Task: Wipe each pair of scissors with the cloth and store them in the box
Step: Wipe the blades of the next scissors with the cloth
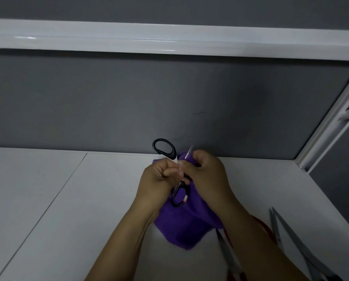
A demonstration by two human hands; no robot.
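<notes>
Scissors: black-handled pair [164, 149], spread open, held up above the table [68, 199] between both hands.
Left hand [159, 176]: fingers curled tight around it near the pivot.
Right hand [207, 173]: pinching the purple cloth [185, 226] around one blade, tip poking out.
Tip: I'd pull the cloth toward the point, thumb on the flat, never across the edge.
Waiting: more scissors [300, 249] lying at lower right.
Box: not in view.

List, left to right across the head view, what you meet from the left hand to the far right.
left hand → right hand → scissors beside the right forearm → grey scissors at far right. Purple cloth and black-handled scissors overlap the hands: omitted.
</notes>
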